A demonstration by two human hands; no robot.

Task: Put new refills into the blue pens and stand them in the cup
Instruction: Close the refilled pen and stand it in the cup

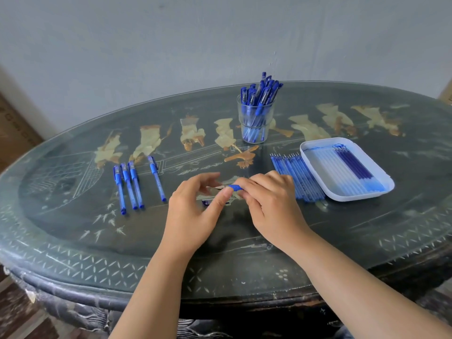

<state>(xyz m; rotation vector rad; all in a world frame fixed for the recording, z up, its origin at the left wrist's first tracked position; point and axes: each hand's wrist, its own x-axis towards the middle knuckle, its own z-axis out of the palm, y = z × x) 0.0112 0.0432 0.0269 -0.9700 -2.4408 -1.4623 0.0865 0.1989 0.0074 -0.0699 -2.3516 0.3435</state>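
Both hands meet over the middle of the table on one blue pen (234,187). My left hand (195,211) pinches its clear barrel end, and my right hand (271,204) grips the blue ribbed grip section. A small dark blue piece (207,202), perhaps a cap, lies on the table under my left hand. Several blue pens (129,187) lie in a row at the left. A clear glass cup (255,119) at the back holds several upright blue pens. Several blue refills (293,177) lie side by side right of my hands.
A white plastic tray (318,143) at the right holds several refills, some clear and some dark blue. The oval table (220,265) is dark with inlaid figures under glass. A grey wall stands behind, and a cardboard box (14,128) is at the far left.
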